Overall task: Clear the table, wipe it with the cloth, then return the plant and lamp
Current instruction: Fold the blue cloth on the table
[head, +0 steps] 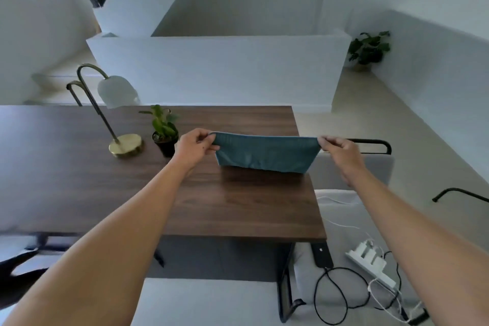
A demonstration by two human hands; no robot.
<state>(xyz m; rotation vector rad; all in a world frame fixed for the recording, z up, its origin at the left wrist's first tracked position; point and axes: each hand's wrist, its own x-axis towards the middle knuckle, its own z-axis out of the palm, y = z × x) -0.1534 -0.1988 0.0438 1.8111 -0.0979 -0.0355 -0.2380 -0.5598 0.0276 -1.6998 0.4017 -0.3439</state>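
Note:
A teal cloth (267, 153) hangs stretched between my hands above the right part of the dark wooden table (238, 206), its lower edge touching the tabletop. My left hand (194, 148) pinches its top left corner and my right hand (341, 152) pinches its top right corner. Just left of my left hand stands a small green plant in a black pot (164, 131). Further left, a lamp (116, 111) with a round brass base, a curved stem and a white glass shade stands on the table.
Grey chairs (352, 172) stand at the table's right end and near side. On the floor at the lower right lie a white power strip (370, 263) and tangled black and white cables (341, 296). A large potted plant (369, 47) stands by the far wall.

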